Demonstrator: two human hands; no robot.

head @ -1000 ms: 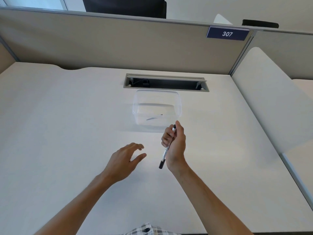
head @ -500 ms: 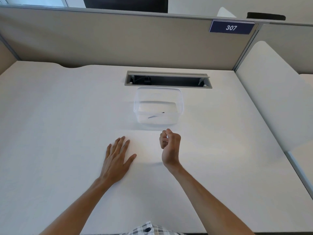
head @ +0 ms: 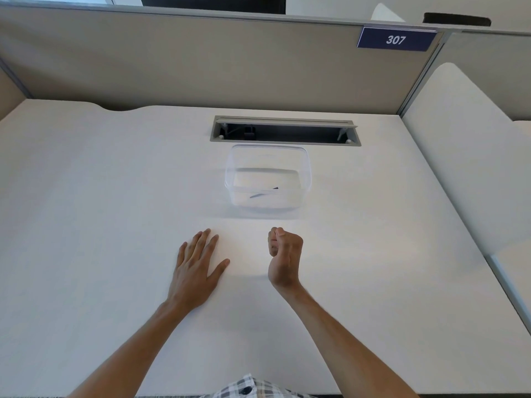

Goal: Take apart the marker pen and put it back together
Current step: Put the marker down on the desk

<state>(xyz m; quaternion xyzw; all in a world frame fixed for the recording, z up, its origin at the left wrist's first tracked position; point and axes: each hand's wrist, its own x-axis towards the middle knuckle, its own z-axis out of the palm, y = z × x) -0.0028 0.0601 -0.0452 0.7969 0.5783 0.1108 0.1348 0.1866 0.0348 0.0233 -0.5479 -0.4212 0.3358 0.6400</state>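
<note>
- Left hand (head: 193, 271): fingers (head: 205, 242) straight, close together, thumb out to the side. Palm flat on the table (head: 86, 225), holding nothing.
- Right hand (head: 284, 255): fingers (head: 273, 242) curled into a loose fist, thumb on top, hand standing on its edge on the table. Nothing visible inside the fist; can't tell if anything small is in it.
- Hands are near each other, not touching, bare table between them.
- Marker pen (head: 265, 193): in the clear plastic box (head: 306, 173), lying on the bottom, roughly sideways with a slight tilt. White barrel, dark at the ends. Too small and blurred through the wall to tell if the cap is on or if it is in one piece.
- The box sits on the table just beyond the right hand, apart from both hands.
- Behind the box: open cable slot (head: 284, 133) in the table, lid tipped up.
- Further back: beige partition (head: 172, 67) with a blue "307" plate (head: 396, 39) at upper right.
- Bottom edge: bit of checked shirt (head: 253, 389).
</note>
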